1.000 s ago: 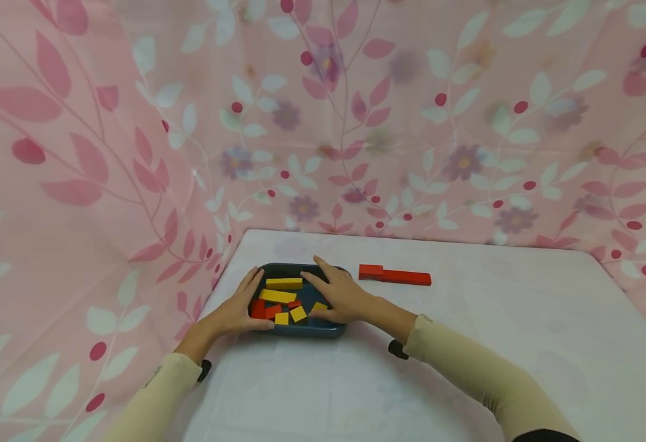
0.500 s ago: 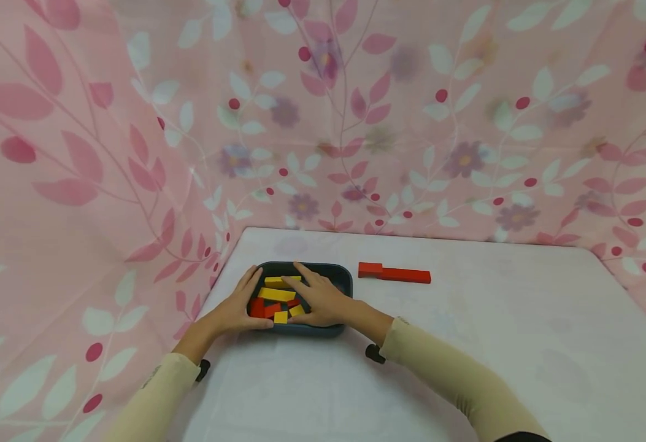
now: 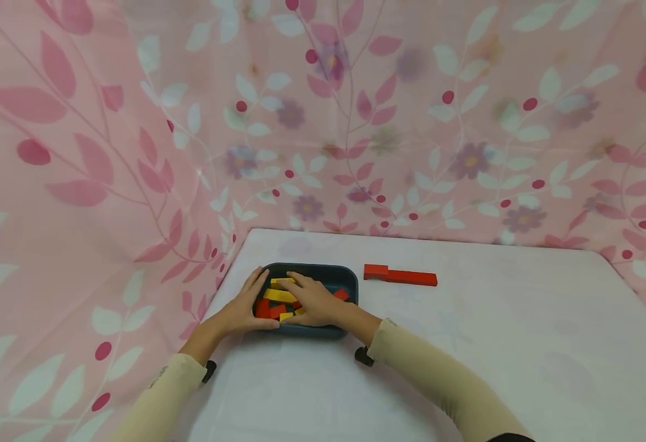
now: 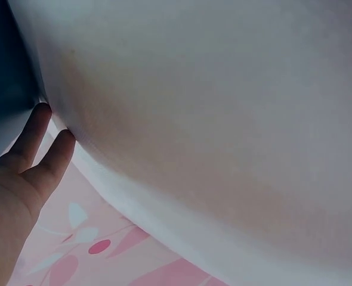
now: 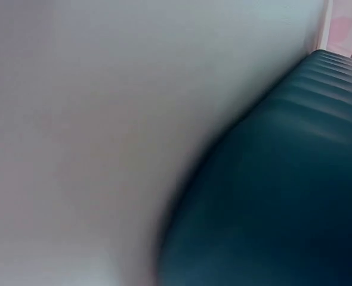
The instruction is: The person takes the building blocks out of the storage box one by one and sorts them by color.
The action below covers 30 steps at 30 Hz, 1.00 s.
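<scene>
A dark blue rectangular bin (image 3: 314, 331) stands on the white-covered table with several yellow and red blocks inside. My left hand (image 3: 238, 314) rests around the bin's left end, thumb along the front rim and straight fingers against the far left side. My right hand (image 3: 317, 305) reaches into the bin with fingers spread over the blocks, hiding some of them. Left of its fingers lie a long yellow block (image 3: 278, 296) and a red block (image 3: 262, 309). A red block (image 3: 341, 294) shows behind the right wrist. In the right wrist view, the bin's outer wall (image 5: 265, 196) fills the right side.
To the right of the bin, a red bar (image 3: 413, 278) lies on the table with a short red block (image 3: 376, 271) at its left end. Pink flowered cloth (image 3: 400, 123) hangs behind the table and along its left side.
My right hand has moved left inside the bin, over the yellow blocks, uncovering the bin's right end and a red block there. The left hand stays at the bin's left end.
</scene>
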Each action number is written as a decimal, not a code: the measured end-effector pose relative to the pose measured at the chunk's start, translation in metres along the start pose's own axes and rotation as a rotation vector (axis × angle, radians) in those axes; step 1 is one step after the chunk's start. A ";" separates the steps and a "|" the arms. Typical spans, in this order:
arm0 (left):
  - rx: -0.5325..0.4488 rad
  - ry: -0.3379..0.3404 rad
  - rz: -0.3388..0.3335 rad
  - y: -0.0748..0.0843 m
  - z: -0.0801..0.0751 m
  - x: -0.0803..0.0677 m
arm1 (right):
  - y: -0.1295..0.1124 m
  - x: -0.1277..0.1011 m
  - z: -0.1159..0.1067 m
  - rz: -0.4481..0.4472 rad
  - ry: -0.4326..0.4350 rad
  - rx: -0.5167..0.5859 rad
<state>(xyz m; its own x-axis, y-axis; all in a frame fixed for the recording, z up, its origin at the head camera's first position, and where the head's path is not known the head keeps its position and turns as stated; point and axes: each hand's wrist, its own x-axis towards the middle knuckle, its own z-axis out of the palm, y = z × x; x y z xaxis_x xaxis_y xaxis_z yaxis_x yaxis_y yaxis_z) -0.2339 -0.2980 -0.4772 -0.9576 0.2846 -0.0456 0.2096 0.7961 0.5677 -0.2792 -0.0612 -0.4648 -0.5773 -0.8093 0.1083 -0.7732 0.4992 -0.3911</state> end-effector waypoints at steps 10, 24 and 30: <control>-0.015 -0.006 0.029 -0.002 0.004 0.001 | -0.006 0.019 0.015 -0.019 -0.006 -0.012; -0.043 0.009 0.050 -0.004 0.004 0.001 | -0.012 0.047 0.030 -0.026 -0.029 -0.025; -0.040 0.006 0.027 -0.004 0.001 0.001 | -0.007 0.053 0.032 -0.015 0.001 0.011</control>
<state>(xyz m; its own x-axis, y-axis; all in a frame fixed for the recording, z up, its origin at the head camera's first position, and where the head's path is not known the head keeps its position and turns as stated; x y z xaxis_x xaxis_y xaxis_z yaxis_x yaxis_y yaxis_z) -0.2355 -0.3003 -0.4807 -0.9529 0.3022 -0.0245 0.2276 0.7664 0.6007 -0.2957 -0.1172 -0.4857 -0.5661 -0.8162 0.1155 -0.7789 0.4837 -0.3990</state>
